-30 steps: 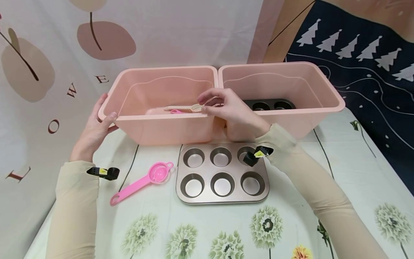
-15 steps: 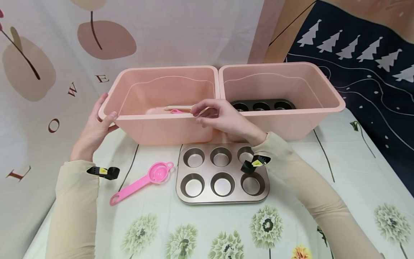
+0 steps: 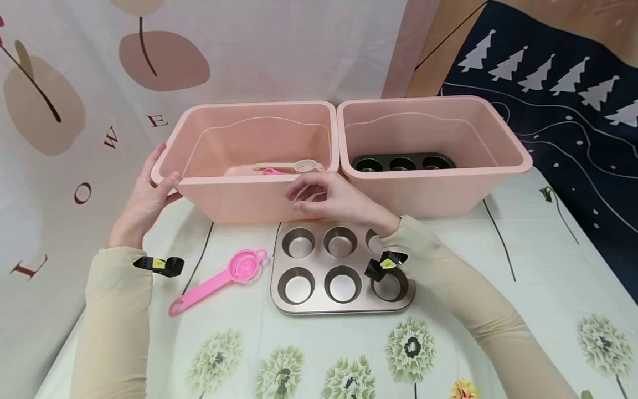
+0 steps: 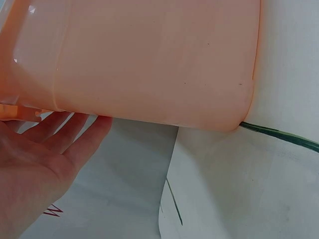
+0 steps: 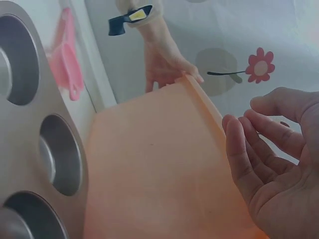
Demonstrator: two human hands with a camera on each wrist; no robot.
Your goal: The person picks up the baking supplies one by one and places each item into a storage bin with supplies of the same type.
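At the left end of the left pink bin (image 3: 234,199), my left hand (image 3: 142,202) grips the corner, thumb at the rim and fingers against the outer wall. My right hand (image 3: 344,200) hovers before the front wall of this bin, fingers loosely curled and nothing between them. Inside the bin lie a beige egg separator (image 3: 279,165) and a pink piece (image 3: 272,172), partly hidden by the front rim. A silver muffin pan (image 3: 319,303) sits on the table below my right hand, one cup partly covered by the sleeve. Left of the pan lies a pink egg separator (image 3: 214,285).
A second pink bin (image 3: 428,191) stands against the first on the right, with a dark muffin pan (image 3: 387,162) inside. Both bins stand at the back of the table, before a hanging printed cloth (image 3: 279,50). A floral cloth (image 3: 463,310) covers the table.
My right hand has drawn back from over the left bin's rim, toward me and slightly left, uncovering the beige egg separator's round end. The left hand has stayed put.
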